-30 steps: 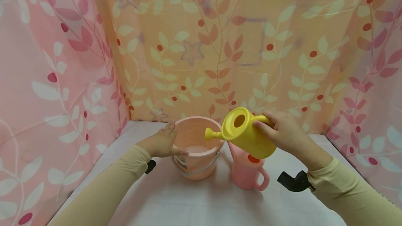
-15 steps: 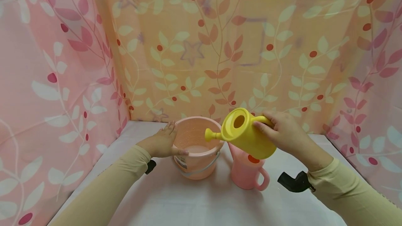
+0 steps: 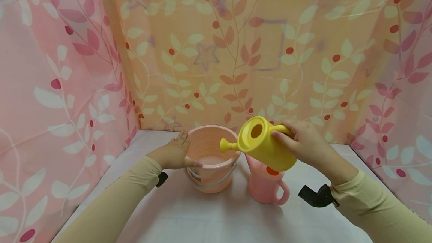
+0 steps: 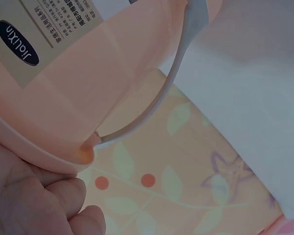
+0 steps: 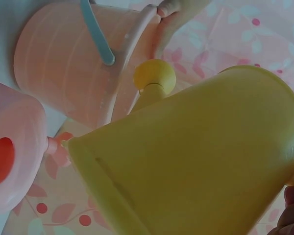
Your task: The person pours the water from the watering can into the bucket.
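My left hand [image 3: 173, 155] rests on the left side of a peach plastic bucket's rim, fingers straight and spread, thumb along the front edge. The bucket [image 3: 212, 181] stands upright on the table, its grey handle [image 4: 154, 107] hanging down in front. A yellow toy watering can [image 3: 270, 147] is held in the air by my right hand [image 3: 305, 141], fingers curled round its handle. It tilts left, with its spout's round head [image 5: 155, 76] over the bucket's right rim. Under it stands a pink watering can [image 3: 264, 185] with a red opening [image 5: 1, 160], its top partly hidden.
A white cloth [image 3: 216, 220] covers the table. Patterned fabric walls [image 3: 236, 48] rise at the back and both sides. A black wrist camera [image 3: 315, 195] hangs under the right wrist, and another [image 3: 162, 179] shows below the left wrist.
The yellow watering can has tilted very slightly further toward the bucket. The left hand, bucket and pink watering can have not moved.
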